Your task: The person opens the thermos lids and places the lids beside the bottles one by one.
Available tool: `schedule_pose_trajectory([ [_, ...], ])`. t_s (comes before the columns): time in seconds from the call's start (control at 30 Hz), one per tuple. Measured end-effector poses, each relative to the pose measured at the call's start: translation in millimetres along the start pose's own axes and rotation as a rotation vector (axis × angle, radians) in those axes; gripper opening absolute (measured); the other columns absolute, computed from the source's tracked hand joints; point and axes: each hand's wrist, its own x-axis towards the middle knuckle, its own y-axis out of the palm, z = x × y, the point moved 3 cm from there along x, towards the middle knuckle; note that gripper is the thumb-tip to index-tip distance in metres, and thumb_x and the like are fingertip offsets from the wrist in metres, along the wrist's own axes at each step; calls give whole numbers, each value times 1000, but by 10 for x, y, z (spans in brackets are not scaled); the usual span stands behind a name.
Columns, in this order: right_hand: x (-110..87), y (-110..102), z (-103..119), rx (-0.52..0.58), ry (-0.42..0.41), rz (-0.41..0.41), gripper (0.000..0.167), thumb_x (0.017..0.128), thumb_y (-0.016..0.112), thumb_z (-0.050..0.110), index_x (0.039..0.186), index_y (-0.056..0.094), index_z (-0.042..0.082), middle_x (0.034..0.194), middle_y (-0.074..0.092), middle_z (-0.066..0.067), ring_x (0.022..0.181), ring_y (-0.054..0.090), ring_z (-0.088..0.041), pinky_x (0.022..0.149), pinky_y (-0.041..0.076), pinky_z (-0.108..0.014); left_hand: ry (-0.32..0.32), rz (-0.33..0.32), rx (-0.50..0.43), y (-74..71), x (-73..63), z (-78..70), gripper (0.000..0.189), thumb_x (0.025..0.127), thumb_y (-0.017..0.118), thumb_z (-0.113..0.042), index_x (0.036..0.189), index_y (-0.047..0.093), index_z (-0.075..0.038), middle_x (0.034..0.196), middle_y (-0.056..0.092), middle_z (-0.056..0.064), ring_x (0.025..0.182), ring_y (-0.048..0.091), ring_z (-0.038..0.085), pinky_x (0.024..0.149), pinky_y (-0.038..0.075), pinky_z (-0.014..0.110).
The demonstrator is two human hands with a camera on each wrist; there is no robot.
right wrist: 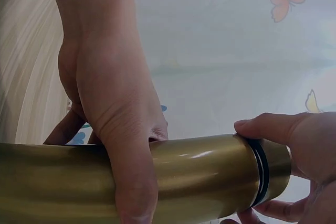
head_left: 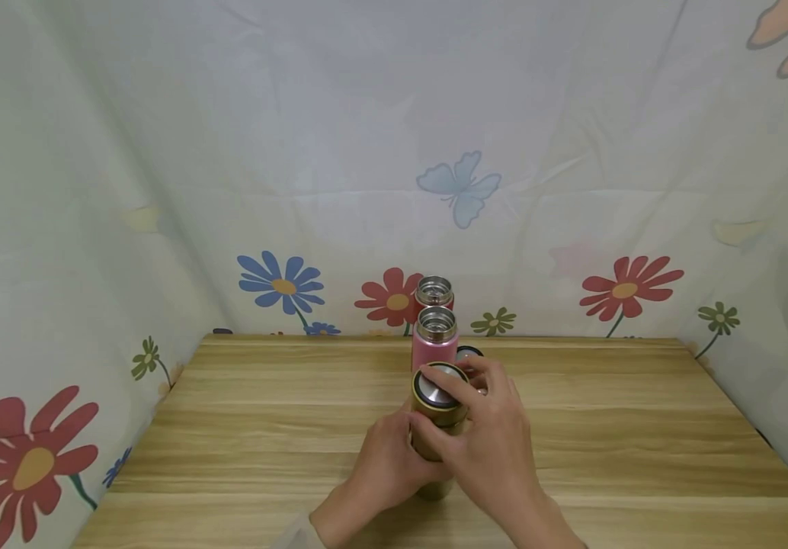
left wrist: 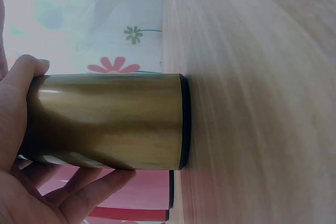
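Observation:
A gold thermos bottle (left wrist: 115, 121) stands upright, its black base down at the wooden tabletop. My left hand (head_left: 390, 457) grips its body, the thumb wrapped across it in the right wrist view. Around the gold cap (right wrist: 275, 169), with its silver top, my right hand (head_left: 497, 427) curls its thumb and fingers. A dark ring shows between cap and body. Just behind stands a pink thermos bottle (head_left: 435, 349) without a lid, its steel mouth exposed. Farther back is a red thermos bottle (head_left: 434, 293), also uncapped. Beside the pink one lies a dark-rimmed lid (head_left: 468, 352), partly hidden by my right hand.
The wooden table (head_left: 264, 427) reaches back to a pale curtain (head_left: 339, 137) printed with flowers and butterflies. The curtain also hangs along the left and right sides. The bottles stand in a line from front to back near the table's middle.

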Motion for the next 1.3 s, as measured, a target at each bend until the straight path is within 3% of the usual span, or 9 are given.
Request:
schedule_pose_trajectory([
  [0.37,21,-21,-62,167,45,121,51,77,92,23,124,76,30,136,57,-4,108,62,-19,73,56,-29,10,-9,2,2,4,1,73,71,90,-45,133,58,-23,111,75,-8,98,71,7,83,57,30],
  [0.7,39,-39,-111,249,19,196,60,78,88,14,130,71,38,140,56,0,118,61,-21,76,58,-29,20,-5,14,5,8,13,66,73,89,-43,128,59,-21,108,75,-7,95,71,8,81,57,29],
  [1.07,39,-42,-121,274,22,191,63,77,87,12,132,69,35,140,55,2,120,62,-20,77,59,-30,17,-8,13,3,9,-6,67,72,88,-41,129,59,-24,108,75,-9,95,70,6,83,57,29],
  [1.3,38,-44,-117,283,44,195,68,76,91,19,135,65,39,144,54,2,125,59,-23,78,59,-30,9,-13,6,6,4,-8,67,71,89,-41,128,60,-22,109,75,-8,97,70,7,84,57,30],
])
